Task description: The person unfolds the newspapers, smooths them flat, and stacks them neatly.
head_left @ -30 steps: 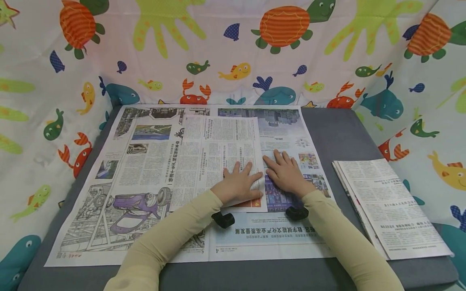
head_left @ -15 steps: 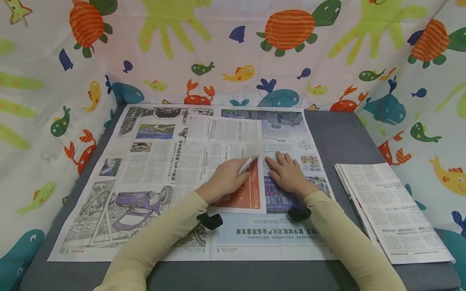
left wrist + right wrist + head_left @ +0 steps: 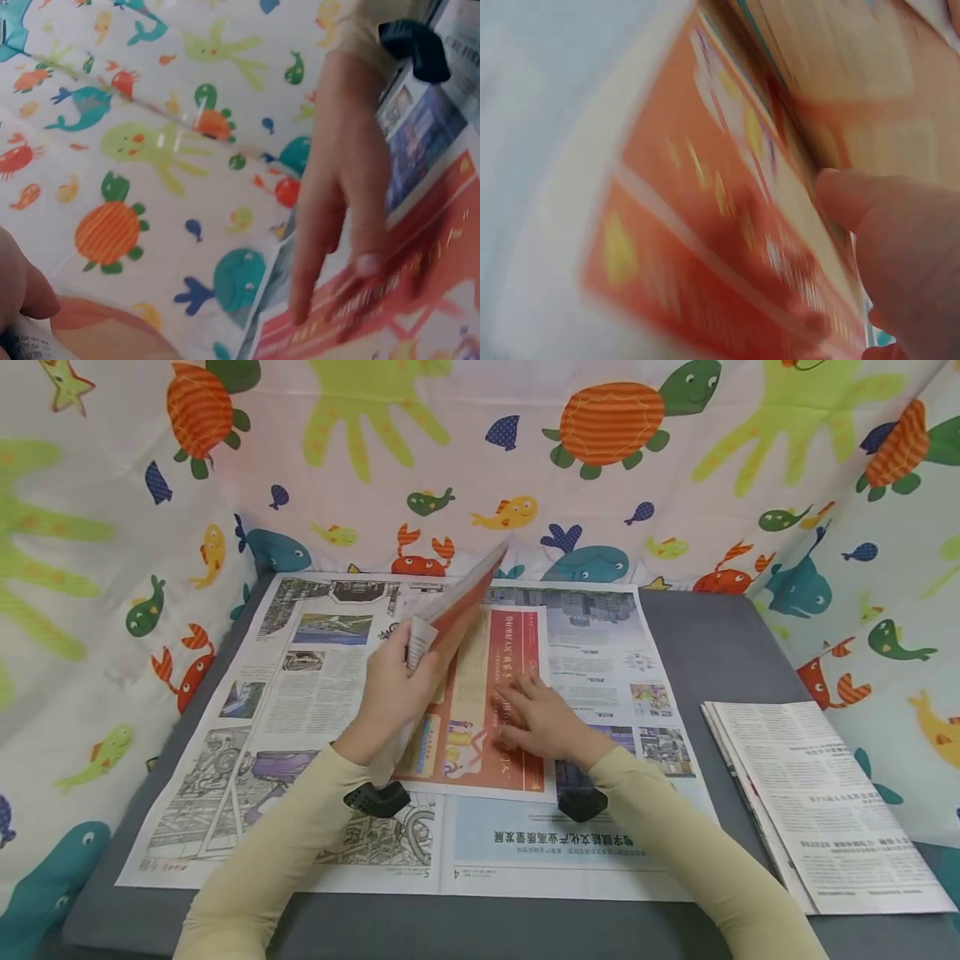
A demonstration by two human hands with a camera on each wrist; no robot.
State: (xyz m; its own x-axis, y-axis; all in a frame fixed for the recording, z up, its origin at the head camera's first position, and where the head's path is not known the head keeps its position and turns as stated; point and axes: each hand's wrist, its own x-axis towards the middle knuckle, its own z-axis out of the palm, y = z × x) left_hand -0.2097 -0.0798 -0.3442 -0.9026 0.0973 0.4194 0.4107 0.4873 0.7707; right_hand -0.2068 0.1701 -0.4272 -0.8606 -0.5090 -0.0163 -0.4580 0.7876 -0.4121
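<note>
My left hand [image 3: 393, 693] grips the raised page [image 3: 467, 602] of a folded newspaper, its edge curling between thumb and fingers. The page stands tilted up from the sheet, its orange underside facing right. Below it the inner orange-red page [image 3: 525, 752] lies exposed. Over that page my right hand [image 3: 543, 718] reaches with extended fingers; in the left wrist view the hand [image 3: 349, 172] casts a shadow on the print, and whether it touches is unclear. The right wrist view is blurred, with a thumb [image 3: 900, 247] near the fold.
A larger newspaper [image 3: 540, 881] lies spread out flat beneath the smaller one. On the right of the grey table [image 3: 690, 643] is a stack of folded newspapers [image 3: 825, 810]. A cloth with sea animals [image 3: 480, 452] hangs behind and at both sides.
My left hand went from resting flat on the newspaper to gripping its right edge, then lifted the page up and leftwards. My right hand shifted left onto or over the exposed inner page.
</note>
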